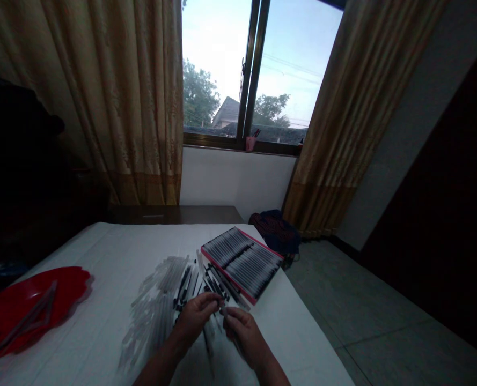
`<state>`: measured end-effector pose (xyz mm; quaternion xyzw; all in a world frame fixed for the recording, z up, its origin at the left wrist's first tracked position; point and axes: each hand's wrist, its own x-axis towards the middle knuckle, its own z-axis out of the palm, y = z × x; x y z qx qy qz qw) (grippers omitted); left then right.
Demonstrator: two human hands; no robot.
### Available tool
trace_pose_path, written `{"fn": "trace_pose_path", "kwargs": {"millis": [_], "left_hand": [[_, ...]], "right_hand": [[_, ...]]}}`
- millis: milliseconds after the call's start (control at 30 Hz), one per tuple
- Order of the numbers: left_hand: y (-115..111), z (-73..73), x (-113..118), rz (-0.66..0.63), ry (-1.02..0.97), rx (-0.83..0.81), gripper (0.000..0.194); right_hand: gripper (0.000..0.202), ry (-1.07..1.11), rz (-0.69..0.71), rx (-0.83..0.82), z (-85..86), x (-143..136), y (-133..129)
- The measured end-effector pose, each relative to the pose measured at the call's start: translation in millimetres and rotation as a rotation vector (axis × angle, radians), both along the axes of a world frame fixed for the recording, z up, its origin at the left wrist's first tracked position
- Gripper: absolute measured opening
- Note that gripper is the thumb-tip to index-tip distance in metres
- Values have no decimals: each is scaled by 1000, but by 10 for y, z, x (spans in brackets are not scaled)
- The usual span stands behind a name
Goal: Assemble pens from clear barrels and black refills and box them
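My left hand (pixel 198 316) and my right hand (pixel 242 329) are close together over the near part of the white table. The fingers of both are pinched on a thin, pale pen-like piece, which slants down through my right hand. Just beyond them lie loose black and clear pen parts (pixel 188 284). Left of these is a spread pile of clear plastic tubes (pixel 158 300). Behind my right hand a pink-edged tray (pixel 230 276) holds rows of clear pens with dark ends.
On the white table (pixel 113 268), a red scalloped plate (pixel 29 287) at the left holds a few clear strips. Dark cloth (pixel 276 230) lies beyond the table's right corner. A pink cup (pixel 250 143) stands on the sill between curtains.
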<state>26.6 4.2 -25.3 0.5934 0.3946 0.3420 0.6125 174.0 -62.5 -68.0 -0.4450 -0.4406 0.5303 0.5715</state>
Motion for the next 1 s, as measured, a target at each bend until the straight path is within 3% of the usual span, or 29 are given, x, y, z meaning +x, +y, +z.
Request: {"fn": "trace_pose_path", "kwargs": {"millis": [733,1000], "left_hand": [[32,60,-61,-81,135,122,28],[64,-80,-69,-78,147,143,30]], "right_hand": [[35,-96,15,1,36,-53,-6],[27,-80,-63,-31,-86,-87,37]]}}
